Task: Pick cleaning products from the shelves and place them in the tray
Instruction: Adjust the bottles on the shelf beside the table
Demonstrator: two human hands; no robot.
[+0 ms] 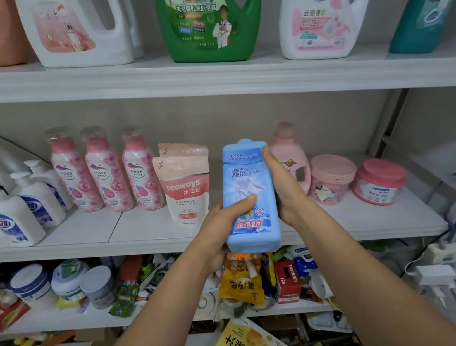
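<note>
A light blue flat bottle (248,187) with a white-and-blue label is held upright in front of the middle shelf (129,230). My left hand (223,229) grips its lower left side, thumb across the label. Along the bottle's right edge my right hand (284,188) wraps round it, fingers behind. No tray is in view.
On the middle shelf stand white pump bottles (13,217), three pink bottles (107,175), seaways refill pouches (186,184), a pink jug (291,155) and two pink tubs (378,181). Large detergent jugs (207,14) line the top shelf. The lower shelf holds tins and packets.
</note>
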